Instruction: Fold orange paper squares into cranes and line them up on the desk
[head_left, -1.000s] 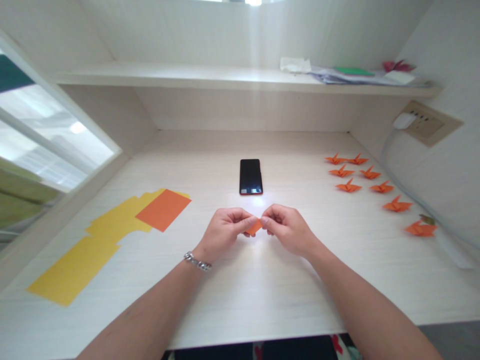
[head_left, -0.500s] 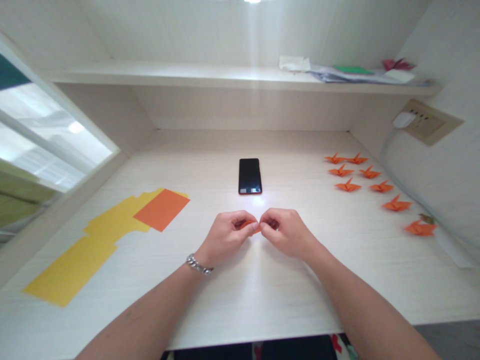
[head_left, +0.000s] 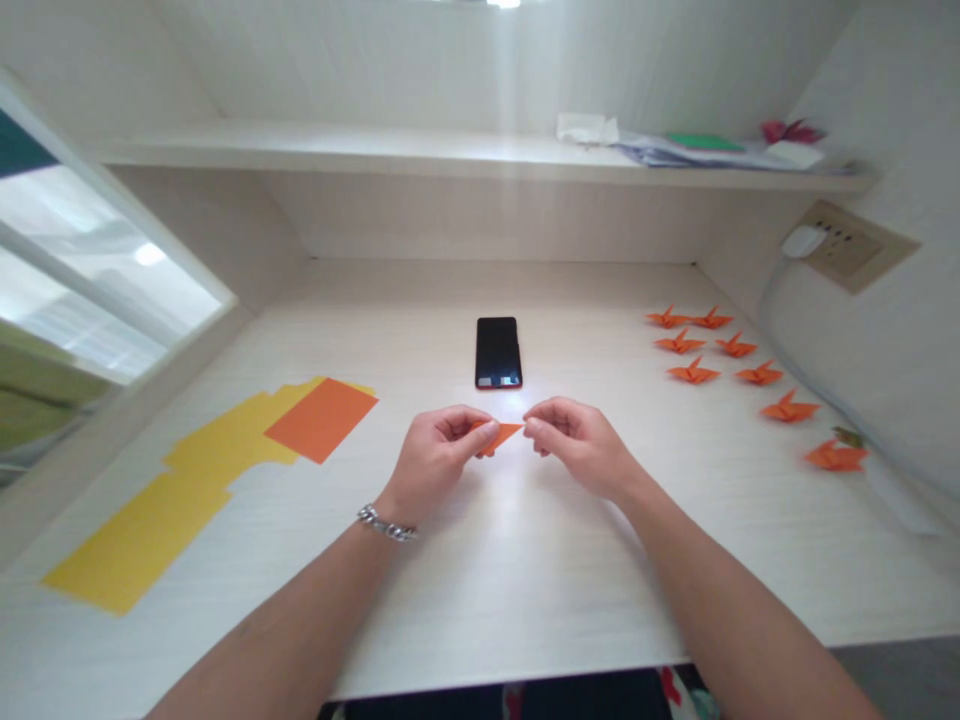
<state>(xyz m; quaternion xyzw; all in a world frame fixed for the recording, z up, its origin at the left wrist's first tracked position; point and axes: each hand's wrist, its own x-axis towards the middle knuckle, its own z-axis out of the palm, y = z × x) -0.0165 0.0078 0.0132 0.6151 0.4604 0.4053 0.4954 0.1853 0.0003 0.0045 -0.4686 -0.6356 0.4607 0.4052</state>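
Note:
A small piece of folded orange paper (head_left: 501, 436) is pinched between the thumb and fingers of my left hand (head_left: 444, 452), which wears a chain bracelet (head_left: 388, 524) at the wrist. Its pointed end juts out to the right. At that tip my right hand (head_left: 574, 440) closes thumb and forefinger, so the paper spans the gap between both hands. Part of the fold is hidden behind the left fingers. Both hands are held low over the pale desk (head_left: 517, 580), just in front of a black phone (head_left: 498, 352).
Yellow sheets (head_left: 142, 540) lie spread at the left, with an orange sheet (head_left: 322, 420) on top. Several orange paper cranes (head_left: 694, 371) stand at the right. Beside them a cable runs from a plug (head_left: 804, 241). Papers lie on the shelf (head_left: 337, 145) above.
My hands have moved slightly apart and up in the picture. More of the folded orange paper shows between them, its pointed end now in view.

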